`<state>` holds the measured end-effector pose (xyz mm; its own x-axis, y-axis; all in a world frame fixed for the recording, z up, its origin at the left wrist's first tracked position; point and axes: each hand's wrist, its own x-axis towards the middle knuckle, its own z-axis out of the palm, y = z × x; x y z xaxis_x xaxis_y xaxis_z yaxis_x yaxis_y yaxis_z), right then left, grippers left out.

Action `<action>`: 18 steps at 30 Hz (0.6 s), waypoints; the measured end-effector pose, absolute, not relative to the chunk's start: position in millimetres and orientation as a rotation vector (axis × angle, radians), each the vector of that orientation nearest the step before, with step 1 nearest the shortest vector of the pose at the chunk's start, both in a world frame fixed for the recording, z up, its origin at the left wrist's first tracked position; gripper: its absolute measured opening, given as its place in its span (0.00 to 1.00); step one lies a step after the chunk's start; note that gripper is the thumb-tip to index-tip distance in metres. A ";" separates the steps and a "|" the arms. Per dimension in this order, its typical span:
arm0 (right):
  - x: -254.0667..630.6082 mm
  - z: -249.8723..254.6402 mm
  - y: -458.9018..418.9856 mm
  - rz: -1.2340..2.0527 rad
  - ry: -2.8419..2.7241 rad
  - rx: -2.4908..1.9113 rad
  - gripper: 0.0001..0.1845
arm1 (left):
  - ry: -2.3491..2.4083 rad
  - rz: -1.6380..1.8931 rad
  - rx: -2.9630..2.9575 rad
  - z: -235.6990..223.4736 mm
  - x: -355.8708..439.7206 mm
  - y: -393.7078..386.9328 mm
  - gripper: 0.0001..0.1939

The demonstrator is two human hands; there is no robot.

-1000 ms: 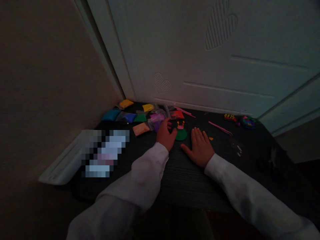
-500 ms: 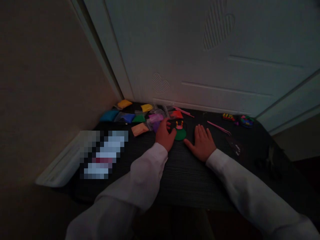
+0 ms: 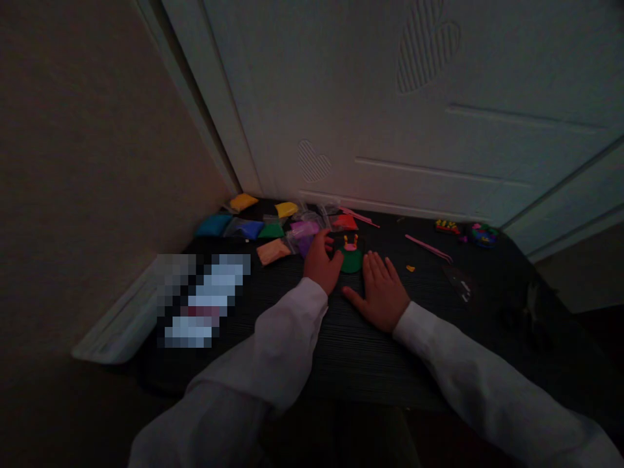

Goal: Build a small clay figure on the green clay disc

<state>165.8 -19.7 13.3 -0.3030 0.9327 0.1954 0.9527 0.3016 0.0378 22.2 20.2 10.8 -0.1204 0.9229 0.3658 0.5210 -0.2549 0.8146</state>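
Between my hands lies a green clay piece [image 3: 350, 261], a flat round shape with a pink part and two upright orange bits at its top. Beside its left edge, my left hand [image 3: 322, 263] rests with fingers loosely curved, thumb apart, and nothing visible in it. My right hand [image 3: 383, 289] lies flat and open on the dark table [image 3: 351, 364], fingers stretched forward, just right of the green piece. A small orange clay bit [image 3: 410, 268] is on the table to the right of that hand.
Bags of coloured clay [image 3: 273, 251] crowd the back left. Pink tools [image 3: 429, 248] lie at the back and right. Small clay figures [image 3: 484, 235] stand back right; scissors [image 3: 529, 315] lie at the right. A pixelated bright screen [image 3: 209, 302] is at the left.
My right hand has slid left and slightly toward me, closer to the green clay piece. The small orange clay bit now shows where the hand was. My left hand has barely moved.
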 end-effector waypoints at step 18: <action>166.9 12.5 -18.0 -0.235 -2.317 -1.921 0.45 | 1.627 1.242 1.937 17.1 20.1 17.8 0.11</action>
<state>166.9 -18.0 12.5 -0.1861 0.9635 0.1923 0.9825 0.1815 0.0411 20.1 17.8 17.1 -0.0281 0.9132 0.4065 0.6330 -0.2985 0.7143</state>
